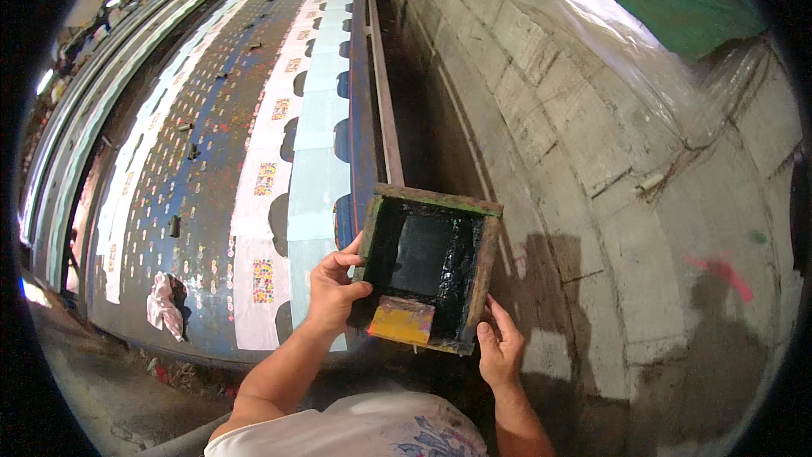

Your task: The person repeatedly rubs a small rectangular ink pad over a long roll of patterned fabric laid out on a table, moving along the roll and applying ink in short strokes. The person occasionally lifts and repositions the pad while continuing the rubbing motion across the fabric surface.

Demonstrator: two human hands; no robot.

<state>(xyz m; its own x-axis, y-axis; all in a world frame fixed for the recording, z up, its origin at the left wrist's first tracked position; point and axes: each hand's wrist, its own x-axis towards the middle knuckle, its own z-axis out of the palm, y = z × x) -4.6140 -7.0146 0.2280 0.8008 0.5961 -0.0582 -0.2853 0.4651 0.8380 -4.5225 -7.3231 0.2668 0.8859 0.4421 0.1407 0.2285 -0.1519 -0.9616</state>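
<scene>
A wooden screen printing frame (485,275), its inside coated with black ink, is held up in front of me, slightly tilted. My left hand (334,288) grips its left side, thumb on the near face. At the lower right edge, the thumb and fingers of my right hand (501,343) close on the wood. A squeegee with a yellow-stained block (401,322) lies inside against the lower end of the frame. Left of the frame stretches a long printing table (199,203) bearing pale blue and white fabric pieces (313,203) with dark cut-outs and small colourful printed patches.
A pinkish crumpled rag (163,306) lies at the table's near left. Along the table's right side runs a rail (385,118) beside a dark gap. To the right rises a grey block wall (541,118) with plastic sheeting (609,42) and a green cover (668,0).
</scene>
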